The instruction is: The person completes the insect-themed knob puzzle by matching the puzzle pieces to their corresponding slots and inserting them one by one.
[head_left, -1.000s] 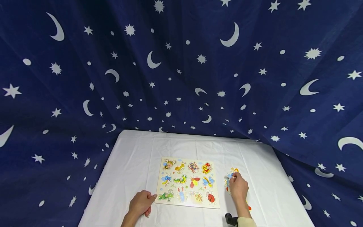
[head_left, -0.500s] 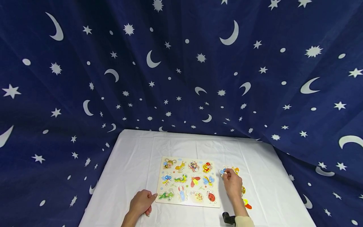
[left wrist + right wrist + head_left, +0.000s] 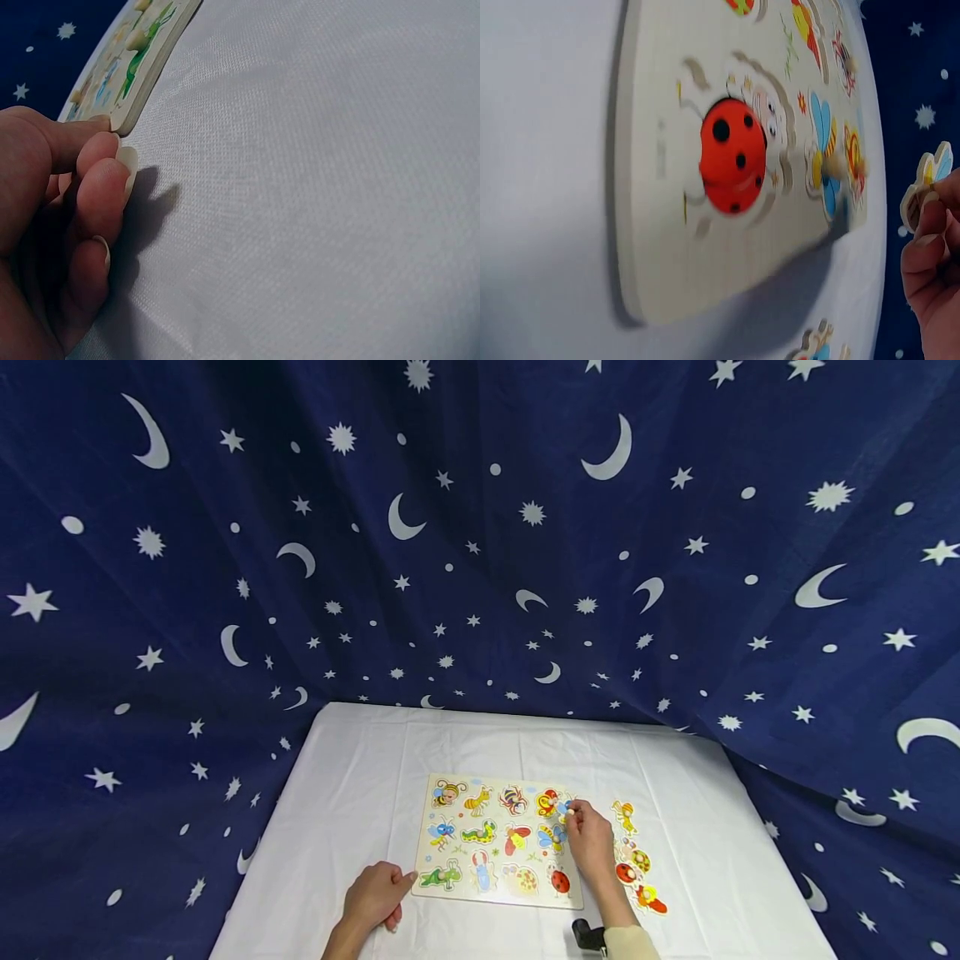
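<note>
A wooden insect puzzle board [image 3: 495, 858] lies flat on the white cloth. My left hand [image 3: 372, 896] holds its near left corner, the thumb at the edge and the other fingers curled beside it; the left wrist view shows the fingertips [image 3: 105, 180] close to that corner. My right hand [image 3: 591, 843] pinches a blue-winged insect puzzle piece [image 3: 924, 184] above the board's right side. Beneath that hand, a blue-and-yellow winged insect piece [image 3: 829, 169] with a knob sits in the board. The red ladybird picture [image 3: 735, 157] shows inside its recess.
Right of the board lie several loose pieces: a yellow-orange insect [image 3: 624, 817], a spotted one [image 3: 640, 860], a red one [image 3: 626, 873] and a red-and-yellow winged one [image 3: 651, 899]. A dark blue curtain [image 3: 480, 527] with moons and stars hangs behind the white-covered table [image 3: 360, 777].
My right hand has picked up the blue-winged piece from the loose pieces and carried it left over the board, uncovering the others. My left hand has stayed at the corner.
</note>
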Available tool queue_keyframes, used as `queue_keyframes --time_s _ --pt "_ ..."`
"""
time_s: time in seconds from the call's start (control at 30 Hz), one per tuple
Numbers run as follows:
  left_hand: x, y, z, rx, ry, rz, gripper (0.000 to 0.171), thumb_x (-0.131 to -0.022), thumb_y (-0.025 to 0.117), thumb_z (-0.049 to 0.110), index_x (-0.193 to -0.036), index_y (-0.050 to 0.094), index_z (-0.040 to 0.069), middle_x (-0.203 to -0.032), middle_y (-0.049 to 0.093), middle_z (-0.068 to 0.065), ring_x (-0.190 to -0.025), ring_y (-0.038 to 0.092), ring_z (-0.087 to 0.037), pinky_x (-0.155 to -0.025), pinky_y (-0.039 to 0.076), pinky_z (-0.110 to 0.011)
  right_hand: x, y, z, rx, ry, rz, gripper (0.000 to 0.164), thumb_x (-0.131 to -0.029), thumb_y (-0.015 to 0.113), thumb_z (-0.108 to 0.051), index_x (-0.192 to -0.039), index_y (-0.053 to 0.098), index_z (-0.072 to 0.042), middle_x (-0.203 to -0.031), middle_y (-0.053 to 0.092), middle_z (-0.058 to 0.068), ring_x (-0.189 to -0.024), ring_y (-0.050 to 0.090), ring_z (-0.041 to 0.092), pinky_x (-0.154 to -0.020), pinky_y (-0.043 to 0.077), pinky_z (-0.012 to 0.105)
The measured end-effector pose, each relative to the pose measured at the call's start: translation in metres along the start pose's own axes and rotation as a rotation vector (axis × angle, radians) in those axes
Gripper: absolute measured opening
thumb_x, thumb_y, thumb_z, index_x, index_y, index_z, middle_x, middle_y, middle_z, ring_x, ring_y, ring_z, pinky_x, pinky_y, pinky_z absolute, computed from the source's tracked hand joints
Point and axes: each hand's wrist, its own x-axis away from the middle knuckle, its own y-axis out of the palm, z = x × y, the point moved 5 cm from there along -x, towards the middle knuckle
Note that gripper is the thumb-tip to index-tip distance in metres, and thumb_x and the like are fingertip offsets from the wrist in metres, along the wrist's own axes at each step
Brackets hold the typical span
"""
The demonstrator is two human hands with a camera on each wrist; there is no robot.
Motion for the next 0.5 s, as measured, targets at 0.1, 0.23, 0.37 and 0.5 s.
queue_keyframes --time_s 0.1,0.23,0.37,0.5 --pt "0.0 0.0 0.0 0.003 0.003 -0.003 0.042 -0.093 0.061 0.041 -0.062 0.053 0.015 -0.04 0.055 0.006 -0.03 0.052 -0.008 -0.038 0.036 -0.028 0.0 0.004 -0.009 -0.003 -0.006 -0.025 0.01 -0.085 0.067 -0.007 -0.095 0.067 -0.008 -0.063 0.056 -0.004 -0.055 0.044 0.006 -0.054 0.036 0.024" --pt "0.0 0.0 0.0 0.003 0.001 -0.005 0.042 -0.093 0.06 0.041 -0.062 0.053 0.015 -0.04 0.055 0.006 -0.03 0.052 -0.008 -0.038 0.036 -0.028 0.002 0.011 -0.022 -0.01 -0.006 -0.088 0.009 -0.089 0.065 -0.009 -0.098 0.066 -0.009 -0.062 0.055 -0.005 -0.054 0.042 0.006 -0.054 0.036 0.024" --pt "0.0 0.0 0.0 0.002 0.0 -0.007 0.042 -0.093 0.06 0.041 -0.062 0.053 0.015 -0.04 0.055 0.006 -0.03 0.052 -0.008 -0.038 0.036 -0.027 0.003 0.021 -0.032 -0.013 -0.033 -0.107 0.008 -0.089 0.065 -0.01 -0.098 0.065 -0.01 -0.062 0.052 -0.008 -0.054 0.041 0.004 -0.055 0.036 0.023" --pt "-0.001 0.0 -0.001 0.001 -0.005 -0.012 0.042 -0.093 0.06 0.042 -0.062 0.053 0.015 -0.04 0.055 0.006 -0.03 0.052 -0.008 -0.038 0.036 -0.027 0.005 0.031 -0.045 -0.024 -0.093 -0.09 0.009 -0.087 0.067 -0.009 -0.096 0.066 -0.009 -0.062 0.052 -0.01 -0.055 0.041 0.002 -0.056 0.037 0.024"
